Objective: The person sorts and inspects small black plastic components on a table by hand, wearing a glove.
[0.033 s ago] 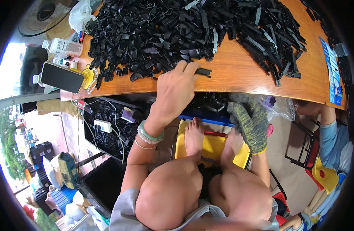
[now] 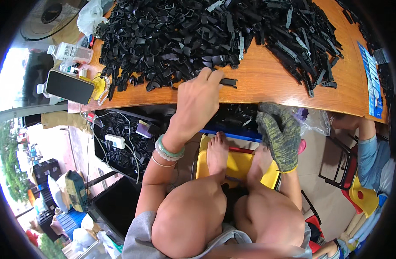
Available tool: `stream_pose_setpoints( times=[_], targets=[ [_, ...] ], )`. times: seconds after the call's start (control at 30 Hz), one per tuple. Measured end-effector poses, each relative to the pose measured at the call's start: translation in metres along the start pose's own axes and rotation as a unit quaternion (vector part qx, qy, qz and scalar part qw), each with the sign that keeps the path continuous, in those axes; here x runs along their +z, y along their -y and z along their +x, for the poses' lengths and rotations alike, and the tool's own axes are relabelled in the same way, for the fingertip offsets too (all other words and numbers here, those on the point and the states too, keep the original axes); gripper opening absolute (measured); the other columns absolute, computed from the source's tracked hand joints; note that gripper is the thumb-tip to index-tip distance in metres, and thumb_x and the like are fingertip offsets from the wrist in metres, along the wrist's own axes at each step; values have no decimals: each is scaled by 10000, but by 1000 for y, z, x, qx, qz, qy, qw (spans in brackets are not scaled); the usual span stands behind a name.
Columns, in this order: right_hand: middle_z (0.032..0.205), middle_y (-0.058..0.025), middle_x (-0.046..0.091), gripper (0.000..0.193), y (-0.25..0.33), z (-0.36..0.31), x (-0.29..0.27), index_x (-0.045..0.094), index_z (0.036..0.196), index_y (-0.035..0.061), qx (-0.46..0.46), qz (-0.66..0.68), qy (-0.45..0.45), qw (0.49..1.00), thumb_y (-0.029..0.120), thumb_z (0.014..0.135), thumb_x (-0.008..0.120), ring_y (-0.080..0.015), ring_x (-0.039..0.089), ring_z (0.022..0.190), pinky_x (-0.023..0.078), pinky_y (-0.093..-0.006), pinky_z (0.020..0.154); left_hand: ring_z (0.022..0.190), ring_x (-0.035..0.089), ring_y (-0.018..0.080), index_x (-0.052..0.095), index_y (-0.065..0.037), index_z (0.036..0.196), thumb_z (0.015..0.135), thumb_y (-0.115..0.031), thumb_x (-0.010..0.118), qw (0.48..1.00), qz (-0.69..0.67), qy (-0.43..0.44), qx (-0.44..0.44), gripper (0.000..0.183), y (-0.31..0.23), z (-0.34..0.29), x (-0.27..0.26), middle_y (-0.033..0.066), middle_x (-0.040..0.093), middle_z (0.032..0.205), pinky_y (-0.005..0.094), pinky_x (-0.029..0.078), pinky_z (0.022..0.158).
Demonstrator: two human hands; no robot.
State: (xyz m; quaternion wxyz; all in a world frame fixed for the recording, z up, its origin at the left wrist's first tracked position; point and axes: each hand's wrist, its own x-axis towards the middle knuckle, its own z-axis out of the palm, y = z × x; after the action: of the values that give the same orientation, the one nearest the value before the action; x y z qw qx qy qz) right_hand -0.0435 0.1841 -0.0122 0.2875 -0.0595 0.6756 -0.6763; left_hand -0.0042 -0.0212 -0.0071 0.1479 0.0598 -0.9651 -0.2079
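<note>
My left hand (image 2: 198, 101) is bare, with bracelets on the wrist, and reaches over the front edge of the wooden table. Its fingers are closed on a small black plastic piece (image 2: 229, 82), whose end sticks out to the right. Just beyond the fingers spreads a large heap of small black plastic parts (image 2: 163, 47). My right hand (image 2: 279, 136) wears a grey-green knitted glove and is below the table edge, above my right foot. Its fingers are folded together; whatever they hold, if anything, is hidden.
Longer black strips (image 2: 301, 52) are piled at the table's right. A phone (image 2: 70, 86) and a bottle (image 2: 73, 52) stand at the left. Under the table are a blue-rimmed bin (image 2: 232, 135) and a crate of black parts (image 2: 124, 159). A co-worker's arm (image 2: 367, 131) is at the right.
My left hand and the black plastic piece have shifted very slightly to the right. The gloved fingers of my right hand have moved a little.
</note>
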Motion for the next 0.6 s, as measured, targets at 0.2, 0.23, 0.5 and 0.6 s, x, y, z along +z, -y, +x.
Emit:
stream_pose_setpoints(
  times=[0.2, 0.23, 0.5, 0.6],
  targets=[
    [1066, -130, 578, 469, 4, 12, 21, 541, 1186, 76, -304, -374, -60, 874, 167, 750, 687, -273, 601, 913, 491, -325, 744, 570, 535, 268, 536, -50, 868, 726, -90, 630, 995, -91, -39, -10, 175, -4, -8, 10, 96, 501, 680, 361, 424, 515],
    [1182, -132, 521, 568, 8, 14, 24, 512, 1237, 119, -293, -404, -36, 866, 113, 704, 709, -259, 590, 864, 476, -308, 750, 552, 513, 234, 540, -39, 837, 712, -97, 649, 980, -189, 10, -56, 176, -10, -11, 6, 86, 484, 642, 335, 413, 512],
    [933, -150, 632, 241, 1, 22, 23, 640, 985, 36, -244, -344, -52, 905, 151, 773, 645, -292, 597, 855, 470, -346, 747, 526, 478, 165, 601, -15, 834, 773, -24, 613, 983, -95, -153, -20, 63, 10, -4, 3, 67, 477, 660, 272, 378, 486],
    [961, -143, 638, 242, -12, 23, 20, 633, 1006, 33, -220, -271, -44, 936, 146, 792, 635, -285, 601, 888, 462, -345, 793, 546, 504, 212, 588, -30, 816, 744, 6, 608, 987, 45, -150, 41, 82, 18, 6, 3, 73, 479, 708, 298, 400, 489]
  ],
)
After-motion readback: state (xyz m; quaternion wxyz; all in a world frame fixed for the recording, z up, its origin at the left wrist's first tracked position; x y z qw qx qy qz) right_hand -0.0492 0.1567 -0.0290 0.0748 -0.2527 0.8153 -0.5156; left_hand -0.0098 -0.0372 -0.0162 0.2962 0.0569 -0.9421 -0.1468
